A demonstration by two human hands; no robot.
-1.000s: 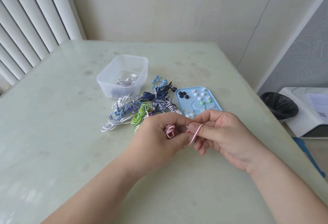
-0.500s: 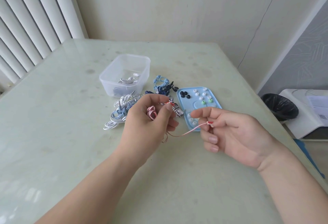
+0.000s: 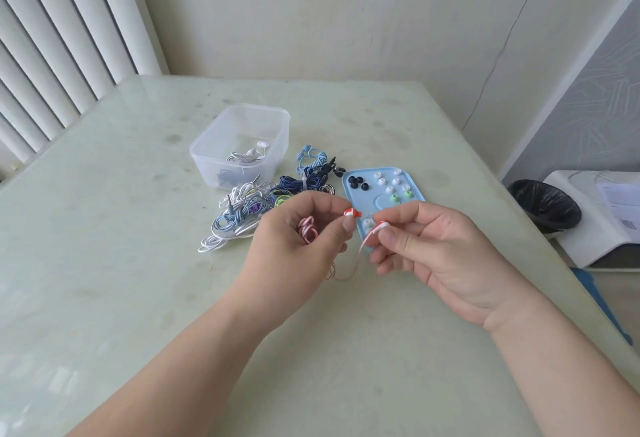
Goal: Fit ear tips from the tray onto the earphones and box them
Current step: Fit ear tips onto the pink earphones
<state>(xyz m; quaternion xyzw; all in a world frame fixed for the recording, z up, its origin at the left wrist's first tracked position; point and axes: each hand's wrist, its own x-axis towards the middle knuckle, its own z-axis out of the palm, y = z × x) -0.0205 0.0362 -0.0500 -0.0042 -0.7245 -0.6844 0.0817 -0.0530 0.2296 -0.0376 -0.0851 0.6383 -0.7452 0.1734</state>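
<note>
We hold red-and-white striped earphones (image 3: 352,213) above table, just before light-blue plastic tray (image 3: 367,197). Left hand (image 3: 304,239) pinches one bud, coil in palm. Right hand (image 3: 433,256) pinches other end. Hands near, not touching. Step, we judge: baring buds. Next: free right hand, pick white silicone ear tip (image 3: 381,181).

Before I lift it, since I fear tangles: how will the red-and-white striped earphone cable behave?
Probably floppy: the cable sags in a loop between the left hand and right hand. Likely light, since fingertip pinches carry it. It may tangle, as part sits coiled in the left hand.
</note>
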